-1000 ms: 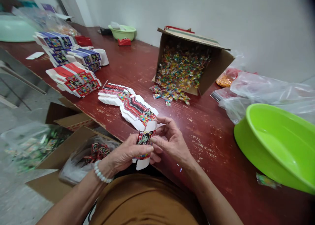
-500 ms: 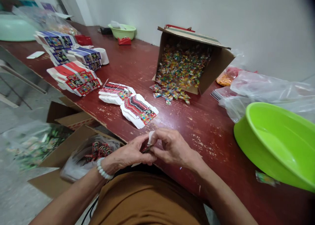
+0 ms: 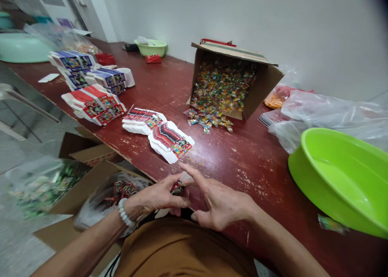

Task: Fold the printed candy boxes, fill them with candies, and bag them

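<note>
My left hand [image 3: 160,194], with a beaded bracelet at its wrist, is closed around a small printed box [image 3: 178,187] in red and black. My right hand [image 3: 215,200] is beside it with thumb and fingers apart, its fingers close to the box's pale end; whether they touch it is unclear. Just beyond my hands lies a fanned stack of flat printed boxes [image 3: 171,141], with a second fanned stack [image 3: 142,121] to its left. Farther back, wrapped candies [image 3: 209,119] spill from a cardboard carton [image 3: 263,91] lying on its side.
Bundled red boxes [image 3: 93,103] and blue boxes [image 3: 106,78] stand at the left. A bright green basin [image 3: 321,180] is at the right, near plastic bags [image 3: 327,107]. Below the table's left edge, an open carton [image 3: 69,188] holds a bag of red-black packets [image 3: 121,190].
My right hand has drawn back from the box and its fingers have spread. My left hand keeps hold, and more of the box's printed side shows.
</note>
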